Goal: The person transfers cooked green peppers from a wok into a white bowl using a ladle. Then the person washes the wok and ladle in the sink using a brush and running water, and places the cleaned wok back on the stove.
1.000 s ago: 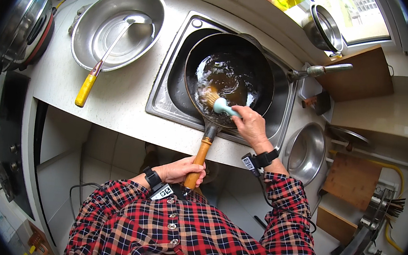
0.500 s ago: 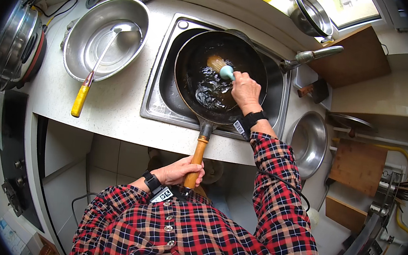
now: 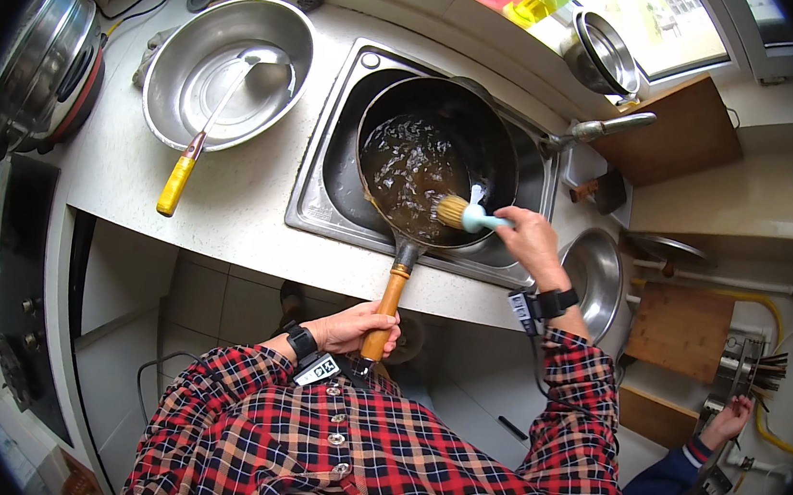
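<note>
A black wok (image 3: 497,161) rests over the sink (image 3: 309,205), holding brownish, rippling water in its left and near part. My left hand (image 3: 361,329) is wrapped round the wok's wooden handle (image 3: 392,300), which points toward me past the counter edge. With my right hand (image 3: 530,242) I grip the pale blue handle of a dish brush (image 3: 463,216). Its tan bristles point left, inside the wok near its near right wall, at the water's edge.
Left of the sink stands a steel basin (image 3: 173,79) with a yellow-handled ladle (image 3: 177,181) in it. The faucet (image 3: 612,127) reaches in from the right. Another steel bowl (image 3: 596,278) sits right of the sink. Another person's hand (image 3: 731,418) shows at far right.
My right hand has moved right and toward me, bringing the brush from the wok's middle to its near right side. The water has shifted left and nearer. Another person's hand has appeared.
</note>
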Available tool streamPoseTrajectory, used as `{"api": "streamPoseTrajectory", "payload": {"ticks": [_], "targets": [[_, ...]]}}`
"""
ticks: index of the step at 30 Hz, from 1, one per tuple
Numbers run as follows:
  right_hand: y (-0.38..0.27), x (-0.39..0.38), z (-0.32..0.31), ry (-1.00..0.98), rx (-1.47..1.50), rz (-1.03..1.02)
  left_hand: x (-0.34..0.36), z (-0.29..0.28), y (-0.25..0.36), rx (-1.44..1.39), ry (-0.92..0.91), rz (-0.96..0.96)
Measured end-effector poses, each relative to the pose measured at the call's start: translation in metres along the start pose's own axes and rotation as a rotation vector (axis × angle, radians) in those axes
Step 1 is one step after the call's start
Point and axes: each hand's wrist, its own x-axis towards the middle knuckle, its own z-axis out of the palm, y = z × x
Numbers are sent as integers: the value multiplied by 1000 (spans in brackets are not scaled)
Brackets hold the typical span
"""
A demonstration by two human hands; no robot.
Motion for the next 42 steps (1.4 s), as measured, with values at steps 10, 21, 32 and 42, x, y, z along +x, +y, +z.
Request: {"api": "streamPoseTrajectory", "payload": {"ticks": [10, 21, 32, 42], "targets": [[-40, 155, -26, 526, -393, -206, 2, -5, -4, -13, -32, 41], [-87, 34, 3, -11, -191, -844, 2, -6, -5, -1, -25, 37], [-135, 93, 9, 285, -224, -933, 1, -5, -5, -3, -12, 50], [-13, 29, 38, 293, -80, -110, 0, -5, -5, -14, -19, 31]]}}
